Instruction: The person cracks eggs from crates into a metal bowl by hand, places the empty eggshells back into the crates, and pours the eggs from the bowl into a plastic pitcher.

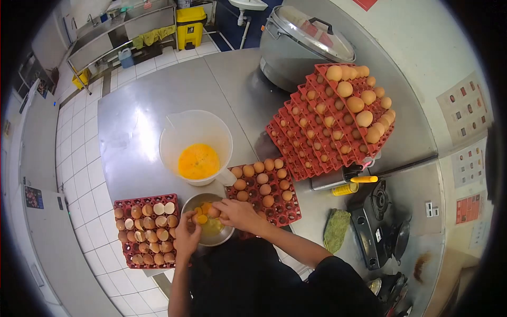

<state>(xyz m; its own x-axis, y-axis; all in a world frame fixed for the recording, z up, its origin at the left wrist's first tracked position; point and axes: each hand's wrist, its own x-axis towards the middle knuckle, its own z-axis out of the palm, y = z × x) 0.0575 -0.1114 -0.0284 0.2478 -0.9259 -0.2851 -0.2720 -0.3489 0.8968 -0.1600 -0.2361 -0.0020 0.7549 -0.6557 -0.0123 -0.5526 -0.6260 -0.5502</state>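
A metal bowl [217, 239] at the table's front edge holds clear egg white and several orange yolks [202, 218]. Over the bowl's right side, my right hand [231, 212] is closed on a brown egg [214, 212]. My left hand [187, 233] is at the left rim with curled fingers; what they grip, if anything, I cannot make out. Left of the bowl lies a red egg tray [119, 203] full of cracked brown shells [150, 235]. To the right, another red tray [289, 207] carries whole eggs [262, 178], with some cups bare.
Behind the bowl stands a translucent jug [171, 129] with beaten egg. Stacked, tilted egg trays [317, 127] rise at right, before a large lidded pot [301, 47]. Farther right are a green cloth [336, 231] and a gas stove [369, 232].
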